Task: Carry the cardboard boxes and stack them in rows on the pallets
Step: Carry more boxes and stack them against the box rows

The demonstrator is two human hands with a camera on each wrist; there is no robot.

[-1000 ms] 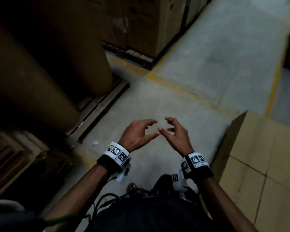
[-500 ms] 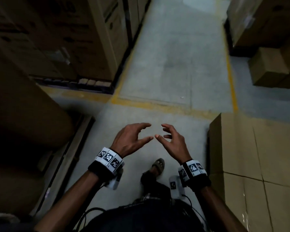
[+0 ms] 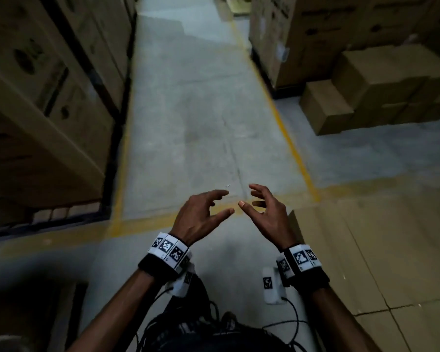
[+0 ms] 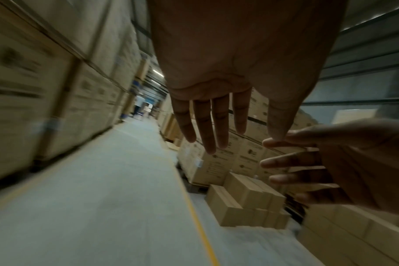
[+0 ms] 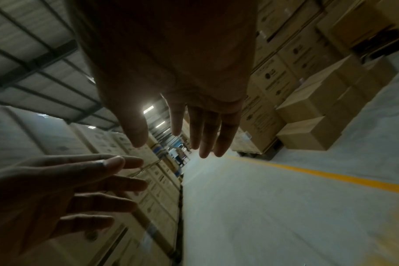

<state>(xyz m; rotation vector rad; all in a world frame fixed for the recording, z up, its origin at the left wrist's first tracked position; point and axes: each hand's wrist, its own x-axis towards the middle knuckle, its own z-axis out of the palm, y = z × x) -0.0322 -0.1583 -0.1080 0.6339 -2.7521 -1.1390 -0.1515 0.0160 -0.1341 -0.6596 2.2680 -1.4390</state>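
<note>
Both my hands hang in front of me over the concrete aisle, holding nothing. My left hand [image 3: 203, 212] and right hand [image 3: 264, 212] face each other with fingers spread and loosely bent, thumb tips almost meeting. The left wrist view shows my left hand [image 4: 219, 126] with straight fingers, and the right wrist view shows my right hand [image 5: 187, 129] the same. A row of plain cardboard boxes [image 3: 391, 262] lies flat at my right, its top at about wrist level. A small heap of plain boxes [image 3: 366, 87] sits on the floor ahead on the right.
Tall stacks of printed cartons [image 3: 48, 85] on dark pallets wall the aisle's left side, and more cartons [image 3: 302, 34] stand at the far right. Yellow floor lines [image 3: 285, 123] border the grey aisle [image 3: 193, 110]. A person [image 4: 139, 106] stands far down the aisle.
My view has swung right and up, from the dark stack and pallet at my left to the open aisle. My hands kept the same empty, facing pose.
</note>
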